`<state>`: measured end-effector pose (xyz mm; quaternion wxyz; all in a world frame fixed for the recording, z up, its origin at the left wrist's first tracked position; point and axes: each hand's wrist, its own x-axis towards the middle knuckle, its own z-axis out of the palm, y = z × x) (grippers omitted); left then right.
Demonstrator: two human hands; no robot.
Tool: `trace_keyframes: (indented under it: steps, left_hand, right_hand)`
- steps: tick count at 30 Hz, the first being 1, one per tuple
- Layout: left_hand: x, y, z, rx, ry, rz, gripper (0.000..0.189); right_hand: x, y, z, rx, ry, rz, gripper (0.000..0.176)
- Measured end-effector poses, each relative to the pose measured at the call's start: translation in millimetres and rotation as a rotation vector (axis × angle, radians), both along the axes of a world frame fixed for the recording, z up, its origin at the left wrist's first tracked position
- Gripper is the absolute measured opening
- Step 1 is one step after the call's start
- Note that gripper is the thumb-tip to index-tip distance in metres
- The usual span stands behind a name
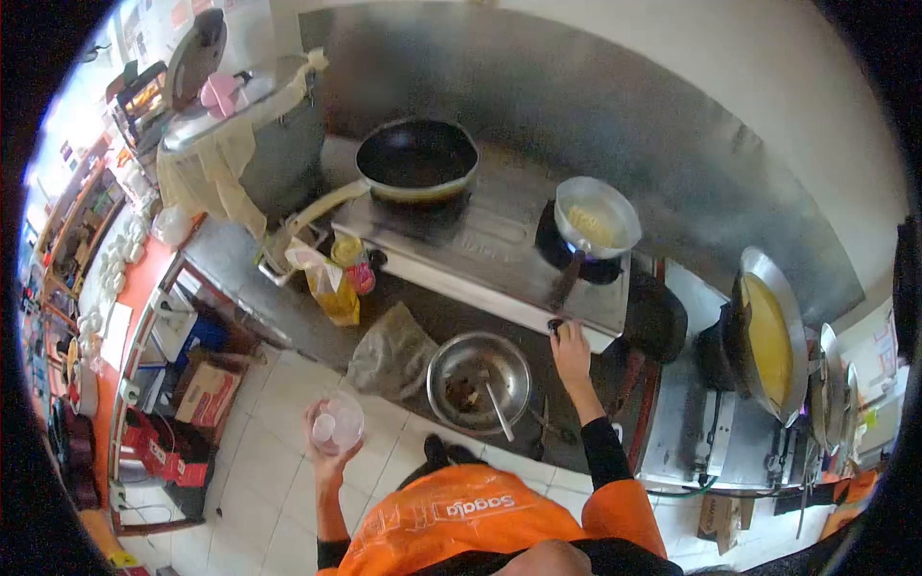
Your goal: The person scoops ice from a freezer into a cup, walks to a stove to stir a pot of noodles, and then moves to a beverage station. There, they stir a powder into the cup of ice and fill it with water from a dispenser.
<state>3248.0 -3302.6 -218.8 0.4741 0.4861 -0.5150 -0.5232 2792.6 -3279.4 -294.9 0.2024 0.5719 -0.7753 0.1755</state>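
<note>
My left hand is wrapped around a clear plastic tub, held out over the tiled floor; pale round shapes show in it. On the stove's front panel, the fingers of my right hand are closed on a black control knob. Above that knob, a small saucepan with noodles in liquid sits over a blue flame, its dark handle toward me. A black frying pan stands on the stove's left burner. Between my hands, a steel bowl holds dark scraps and a spoon.
A crumpled plastic bag lies left of the bowl, near a yellow pouch. At right stands a large wok of yellow oil. A big cloth-draped pot is at back left. Cardboard boxes sit under the left counter.
</note>
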Motion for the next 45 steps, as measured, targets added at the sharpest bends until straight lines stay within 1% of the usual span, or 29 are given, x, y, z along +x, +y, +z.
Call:
trace_keyframes:
  steps: [1, 2, 3, 5, 7, 9, 10, 12, 13, 15, 16, 17, 18, 19, 20, 22, 23, 24, 25, 28, 29, 31, 33, 34, 36, 38, 41, 43, 45]
  left_hand:
    - [-0.9, 2.9, -0.1, 0.013, -0.014, 0.016, 0.087]
    - [-1.9, 4.8, -1.9, 0.014, -0.021, 0.033, 0.087]
    - [-2.3, 7.4, -4.3, 0.024, -0.024, 0.039, 0.087]
    - [-4.0, 6.5, -6.8, 0.012, 0.038, 0.018, 0.089]
    - [-9.6, 5.6, -1.2, -0.009, 0.046, 0.028, 0.090]
    - [-15.0, 7.8, 4.5, -0.031, 0.050, 0.029, 0.091]
    - [-19.8, 9.9, 6.5, -0.040, 0.042, 0.035, 0.092]
    - [-25.1, 11.1, 7.0, -0.059, 0.042, 0.031, 0.092]
    - [-26.9, 13.1, 5.3, -0.023, 0.058, 0.052, 0.092]
    - [-30.5, 13.8, 5.2, 0.006, 0.079, 0.058, 0.093]
    - [-32.2, 12.5, 7.6, -0.014, 0.051, 0.043, 0.093]
    - [-34.8, 12.5, 9.5, -0.033, 0.023, 0.028, 0.093]
    - [-36.3, 11.4, 8.7, -0.044, 0.027, 0.014, 0.093]
    - [-37.3, 9.9, 6.9, -0.054, 0.011, 0.026, 0.093]
    - [-39.1, 7.8, 5.8, -0.064, -0.002, 0.040, 0.093]
    - [-43.3, 3.4, 10.0, -0.045, 0.015, 0.040, 0.094]
    - [-44.7, 4.1, 9.5, -0.011, 0.024, 0.050, 0.095]
    - [-44.2, 6.0, 0.4, -0.028, 0.034, 0.061, 0.097]
    - [-44.8, 3.4, -0.5, -0.026, 0.039, 0.060, 0.097]
    - [-51.1, 3.8, 3.6, 0.005, 0.062, 0.029, 0.097]
    - [-55.3, 3.6, 8.3, 0.007, 0.072, 0.024, 0.096]
    - [-63.4, 0.3, 11.6, 0.006, 0.078, 0.021, 0.094]
    - [-72.3, -6.7, 9.2, 0.043, 0.081, -0.086, 0.091]
    - [-85.2, -11.9, 15.5, 0.008, 0.109, -0.164, 0.090]
    - [-117.9, -22.6, 25.0, -0.069, 0.140, -0.316, 0.088]
    - [-150.8, -27.7, 12.8, -0.130, 0.144, -0.457, 0.088]
    - [-203.7, -27.9, -2.5, -0.191, 0.093, -0.712, 0.085]
    - [-240.5, -21.6, 3.4, -0.240, 0.120, -0.783, 0.085]
    - [-266.6, -20.7, 1.7, -0.305, 0.155, -0.845, 0.085]
  right_hand:
    - [11.0, 3.7, 15.2, 0.023, -0.059, -0.083, 0.026]
    - [28.1, 4.6, 42.0, -0.093, -0.095, -0.073, 0.027]
    - [42.8, 10.5, 53.3, -0.082, -0.097, -0.068, 0.027]
    - [73.1, 23.4, 68.3, 0.056, -0.382, 0.031, 0.031]
    - [115.8, 31.7, 84.8, 0.365, -0.231, 0.044, 0.028]
    - [130.8, 45.6, 62.4, 0.442, -0.094, 0.108, 0.031]
    - [134.1, 47.8, 52.1, 0.437, -0.094, 0.104, 0.031]
    - [136.1, 47.1, 38.5, 0.623, -0.050, 0.168, 0.024]
    - [131.2, 47.2, 40.7, 0.612, -0.044, 0.159, 0.024]
    - [119.7, 51.7, 51.0, 0.529, -0.260, 0.129, 0.022]
    - [106.9, 49.6, 87.2, 0.720, -0.412, 0.050, 0.024]
    - [85.0, 54.7, 116.4, 0.774, -0.408, 0.098, 0.020]
    - [66.3, 60.1, 157.4, 0.824, -0.508, 0.101, 0.021]
    - [45.6, 68.9, 189.1, 0.684, -0.610, 0.088, 0.017]
    - [16.9, 78.2, 199.1, 0.528, -0.725, 0.085, 0.017]
    - [-19.7, 75.2, 250.1, 0.288, -0.620, -0.014, 0.009]
    - [-43.6, 64.2, 253.7, 0.143, -0.496, -0.043, 0.007]
    - [-68.7, 49.4, 255.0, 0.071, -0.354, -0.098, 0.008]
    - [-91.7, 25.8, 257.0, 0.020, -0.302, -0.069, 0.011]
    - [-128.3, -45.6, 249.8, 0.095, -0.161, -0.259, 0.017]
    - [-135.3, -63.4, 242.2, 0.094, -0.155, -0.253, 0.017]
    - [-140.9, -88.3, 227.5, 0.295, -0.079, -0.313, 0.021]
    - [-139.8, -99.0, 212.4, 0.340, -0.064, -0.273, 0.022]
    - [-138.7, -100.8, 207.7, 0.384, -0.047, -0.235, 0.022]
    - [-141.8, -96.5, 219.1, 0.352, -0.069, -0.241, 0.022]
    - [-144.4, -91.8, 236.5, 0.295, -0.113, -0.274, 0.020]
    - [-158.4, -91.7, 214.6, 0.263, -0.052, -0.259, 0.020]
    - [-162.5, -90.7, 199.3, 0.293, -0.053, -0.249, 0.019]
    - [-169.6, -92.0, 208.2, 0.312, -0.040, -0.234, 0.018]
